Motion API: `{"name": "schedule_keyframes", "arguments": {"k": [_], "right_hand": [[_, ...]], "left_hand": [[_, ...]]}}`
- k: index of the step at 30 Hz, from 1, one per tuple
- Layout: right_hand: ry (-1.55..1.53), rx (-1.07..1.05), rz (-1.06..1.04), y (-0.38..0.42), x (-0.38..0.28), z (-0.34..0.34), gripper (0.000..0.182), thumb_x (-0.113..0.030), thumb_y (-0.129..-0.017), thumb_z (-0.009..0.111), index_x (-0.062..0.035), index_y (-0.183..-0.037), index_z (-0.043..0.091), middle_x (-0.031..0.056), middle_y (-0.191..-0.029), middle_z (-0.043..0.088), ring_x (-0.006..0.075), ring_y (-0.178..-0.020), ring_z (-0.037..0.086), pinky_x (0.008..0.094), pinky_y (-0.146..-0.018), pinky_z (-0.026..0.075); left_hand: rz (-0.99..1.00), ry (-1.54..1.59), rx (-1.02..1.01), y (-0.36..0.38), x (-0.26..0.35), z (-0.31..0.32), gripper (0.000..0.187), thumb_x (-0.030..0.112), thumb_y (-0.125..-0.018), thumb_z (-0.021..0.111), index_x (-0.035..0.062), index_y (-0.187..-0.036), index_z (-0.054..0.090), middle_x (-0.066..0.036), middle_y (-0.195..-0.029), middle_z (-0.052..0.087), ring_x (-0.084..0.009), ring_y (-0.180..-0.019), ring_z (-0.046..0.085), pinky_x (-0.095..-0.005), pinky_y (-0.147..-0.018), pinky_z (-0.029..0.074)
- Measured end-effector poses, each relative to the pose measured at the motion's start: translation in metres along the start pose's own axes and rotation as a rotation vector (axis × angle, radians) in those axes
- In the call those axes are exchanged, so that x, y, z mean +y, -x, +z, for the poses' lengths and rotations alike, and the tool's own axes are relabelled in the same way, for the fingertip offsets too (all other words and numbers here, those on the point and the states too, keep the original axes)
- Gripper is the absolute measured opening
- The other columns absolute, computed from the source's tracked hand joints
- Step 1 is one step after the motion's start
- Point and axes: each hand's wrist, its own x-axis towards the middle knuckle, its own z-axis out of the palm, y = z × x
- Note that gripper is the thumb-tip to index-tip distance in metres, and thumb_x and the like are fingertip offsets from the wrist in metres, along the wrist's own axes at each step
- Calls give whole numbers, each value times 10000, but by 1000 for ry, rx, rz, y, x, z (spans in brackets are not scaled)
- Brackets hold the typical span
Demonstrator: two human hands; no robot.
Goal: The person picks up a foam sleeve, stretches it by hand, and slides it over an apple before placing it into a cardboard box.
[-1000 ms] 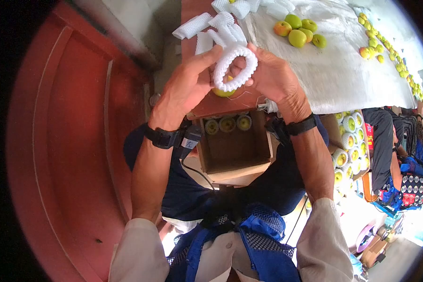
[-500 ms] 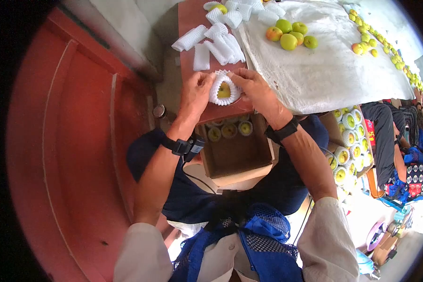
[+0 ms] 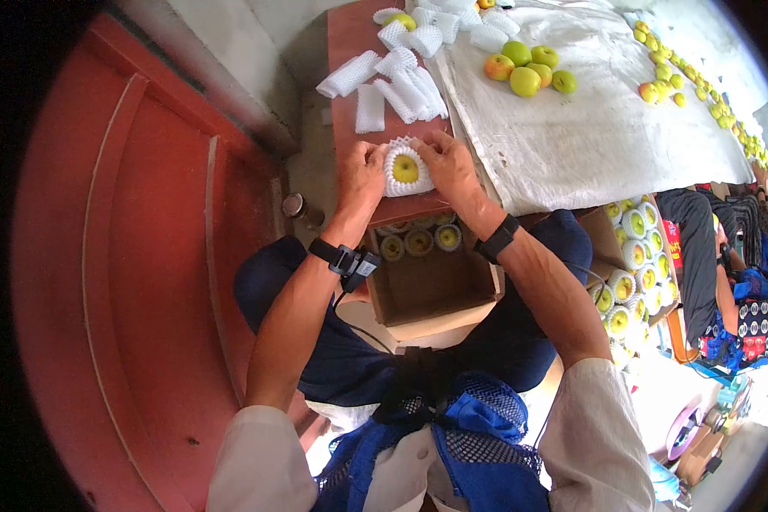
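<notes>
A yellow-green apple sits inside a white foam net sleeve at the near end of the reddish-brown table. My left hand pinches the sleeve's left side with curled fingers. On the other side, my right hand grips the sleeve's upper right edge between thumb and fingers. The net surrounds the apple, whose top faces me. Below the table edge, a cardboard box stands between my knees, with several sleeved apples along its far side.
Loose foam sleeves lie farther up the table. Several bare apples rest on a white sheet to the right. A carton of sleeved apples stands at my right. A brown jar is left of the table. Another person's legs show far right.
The sleeve's opening has widened and rounded, so more of the apple shows. Both hands have shifted slightly down and stay on the sleeve's sides.
</notes>
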Motion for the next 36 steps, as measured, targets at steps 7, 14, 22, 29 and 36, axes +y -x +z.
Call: {"name": "schedule_keyframes", "arguments": {"k": [7,14,22,29,36], "right_hand": [[-64,26,-18,-5,18,11,312,-257,-961,687,50,-986,637,254,-852,678,389,-790,652,437,-742,502],[-101,67,48,-9,12,11,299,-245,-945,699,50,-988,673,249,-866,693,351,-798,666,425,-760,509],[-85,55,6,-12,-9,1,286,-233,-960,679,47,-1008,710,218,-855,717,268,-793,676,376,-784,523],[-365,98,43,-19,-5,4,297,-213,-964,696,78,-1024,710,136,-846,724,169,-798,636,335,-766,518],[-465,38,139,-25,-15,-10,275,-195,-966,716,73,-1026,708,57,-882,700,110,-769,591,287,-720,504]], "left_hand": [[74,-65,80,-11,-27,10,307,264,-1001,639,-42,-989,654,-224,-900,704,-328,-823,689,-433,-753,514],[-60,-1,78,-7,-12,8,326,289,-1025,611,-35,-1020,645,-192,-927,706,-279,-855,680,-421,-787,512],[-130,128,-10,4,15,0,384,360,-1071,526,-12,-1094,621,-139,-992,661,-215,-924,620,-370,-844,489],[-85,253,15,-6,10,6,365,315,-1070,531,-32,-1129,629,-107,-1029,669,-176,-938,628,-338,-856,498],[-181,410,-58,-7,27,7,335,261,-1080,511,-44,-1153,630,-88,-1038,676,-154,-927,646,-319,-828,524]]}}
